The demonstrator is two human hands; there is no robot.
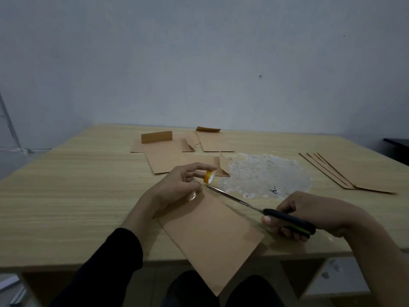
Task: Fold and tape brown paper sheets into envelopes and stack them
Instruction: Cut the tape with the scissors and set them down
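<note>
Both my hands full: left hand (177, 185) pinches tape roll (209, 177) over folded sheet (210, 240), right hand (309, 209) grips scissors (287, 220), tips at roll. Taping step; strip probably taut, hard to see. Next: snip close, press flat.

A black long sleeve (110, 262) covers the left arm short of the wrist.

Open table (66, 196) lies left; unfolded sheets (168, 156) block the far middle, stacked envelopes (354, 173) the right.
</note>
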